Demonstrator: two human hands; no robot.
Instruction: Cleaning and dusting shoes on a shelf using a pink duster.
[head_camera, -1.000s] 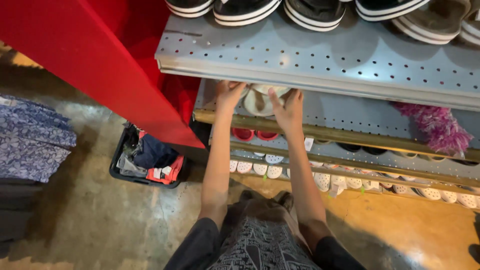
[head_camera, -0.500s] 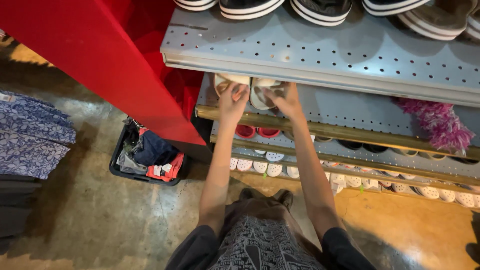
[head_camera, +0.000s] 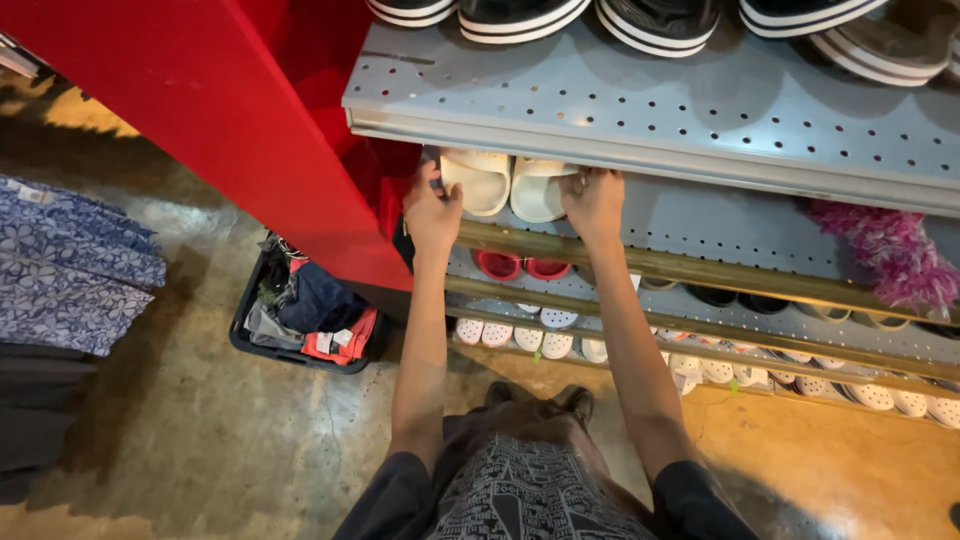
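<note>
A black bin (head_camera: 300, 320) on the floor holds folded clothes. On the second shelf (head_camera: 700, 215), the left hand (head_camera: 432, 210) and right hand (head_camera: 594, 200) each grip a cream slipper (head_camera: 478, 180), now spread wider apart than before.

Grey perforated shelves (head_camera: 700, 110), red panel (head_camera: 200, 90), (perhaps concrete) floor (head_camera: 200, 440).

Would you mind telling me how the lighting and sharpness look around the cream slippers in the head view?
Head view: the cream slippers sit half in the shadow of the grey perforated shelf above them; the left hand and right hand are evenly lit and reasonably sharp; the concrete floor shows soft warm patches; straight shelf edges bow slightly, suggesting wide-angle distortion.
</note>
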